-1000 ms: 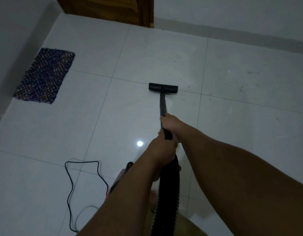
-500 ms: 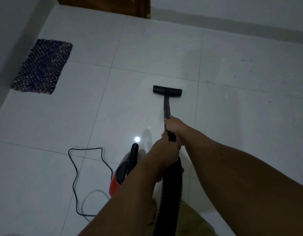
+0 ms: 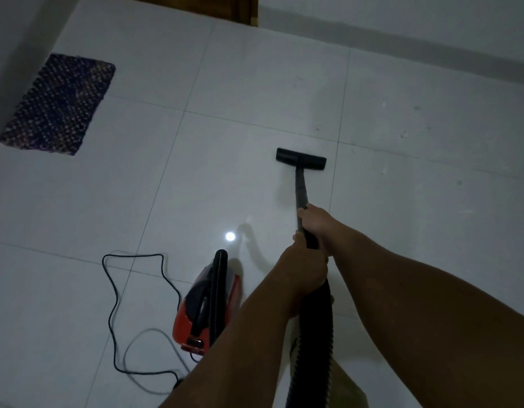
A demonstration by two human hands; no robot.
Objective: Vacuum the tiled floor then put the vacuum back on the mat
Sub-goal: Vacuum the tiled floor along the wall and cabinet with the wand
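Both my hands grip the black vacuum wand (image 3: 299, 187). My right hand (image 3: 318, 223) holds it higher up the tube, and my left hand (image 3: 303, 270) clasps the ribbed hose (image 3: 316, 334) just below. The black floor nozzle (image 3: 301, 159) rests flat on the white tiled floor (image 3: 210, 172) ahead of me. The red and black canister (image 3: 206, 307) sits on the tiles to the lower left of my arms. A dark woven mat (image 3: 59, 106) lies at the far left beside the wall.
A black power cord (image 3: 116, 293) loops over the tiles left of the canister. A wooden door (image 3: 222, 8) stands at the top, with a grey wall base (image 3: 402, 33) running right. A bright light reflection (image 3: 230, 236) shows on the floor.
The nozzle has been drawn back toward me and slightly right. The view has shifted so the red canister, hidden under my arm before, now shows fully beside the cord.
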